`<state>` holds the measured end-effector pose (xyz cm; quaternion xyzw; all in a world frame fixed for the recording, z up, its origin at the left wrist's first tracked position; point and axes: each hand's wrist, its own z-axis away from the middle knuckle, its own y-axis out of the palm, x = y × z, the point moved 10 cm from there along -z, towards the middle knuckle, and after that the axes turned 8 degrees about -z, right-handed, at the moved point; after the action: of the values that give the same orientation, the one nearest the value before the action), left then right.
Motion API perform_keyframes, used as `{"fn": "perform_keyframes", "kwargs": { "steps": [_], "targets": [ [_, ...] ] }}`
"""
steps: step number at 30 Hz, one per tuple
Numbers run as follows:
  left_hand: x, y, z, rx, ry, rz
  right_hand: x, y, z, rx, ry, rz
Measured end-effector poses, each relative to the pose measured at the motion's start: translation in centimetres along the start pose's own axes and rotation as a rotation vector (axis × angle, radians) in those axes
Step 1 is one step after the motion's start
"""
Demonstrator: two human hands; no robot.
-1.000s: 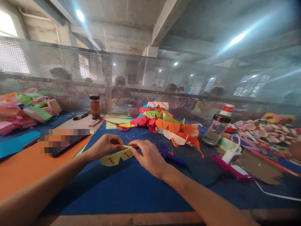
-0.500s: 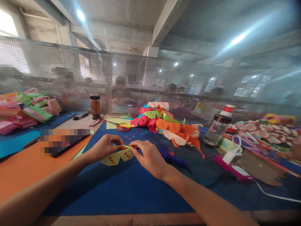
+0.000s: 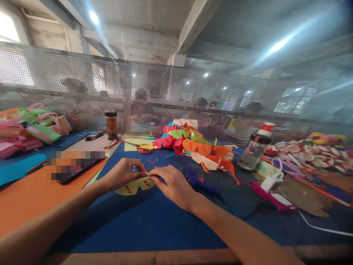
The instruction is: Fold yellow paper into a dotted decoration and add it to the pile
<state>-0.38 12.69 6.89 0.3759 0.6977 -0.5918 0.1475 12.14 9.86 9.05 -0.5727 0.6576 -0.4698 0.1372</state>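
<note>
A yellow paper cutout (image 3: 135,187) with a notched lower edge and rows of small red squares hangs just over the blue work surface. My left hand (image 3: 127,171) pinches its top edge between thumb and fingers. Close beside it, my right hand (image 3: 173,185) is closed on the same edge, fingertips nearly touching those of the left. The fingers hide part of the upper edge. Beyond the hands lie orange-handled scissors (image 3: 145,148) and a pile of similar colored paper cutouts (image 3: 197,147). A blue glue gun (image 3: 202,184) rests right of my right hand.
A lidded glass jar (image 3: 252,152) and a magenta power strip (image 3: 271,197) with a white plug and cord stand at right. At left are a phone (image 3: 79,171) on orange paper (image 3: 33,206) and a dark bottle (image 3: 111,126). A perforated metal screen (image 3: 154,88) closes off the back.
The yellow cutout has shifted slightly left and tilted a little, and my right fingertips have slid left along its edge toward my left hand. Both hands keep their pinch.
</note>
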Motion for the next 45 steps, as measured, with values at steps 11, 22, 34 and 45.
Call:
{"fn": "perform_keyframes", "kwargs": {
  "steps": [11, 22, 34, 45],
  "targets": [
    [-0.3, -0.3, -0.1, -0.032, 0.038, -0.057, 0.0, -0.1, -0.1, -0.016, -0.003, 0.040],
    [0.5, -0.6, -0.5, -0.070, 0.044, -0.076, 0.0, -0.3, 0.0, -0.025, 0.000, 0.032],
    [1.2, -0.8, -0.6, -0.071, 0.006, -0.068, 0.2, -0.9, -0.1, -0.078, -0.007, 0.066],
    [1.0, -1.1, -1.0, -0.001, 0.071, -0.023, -0.5, -1.4, 0.1, -0.149, 0.014, 0.100]
  ]
}}
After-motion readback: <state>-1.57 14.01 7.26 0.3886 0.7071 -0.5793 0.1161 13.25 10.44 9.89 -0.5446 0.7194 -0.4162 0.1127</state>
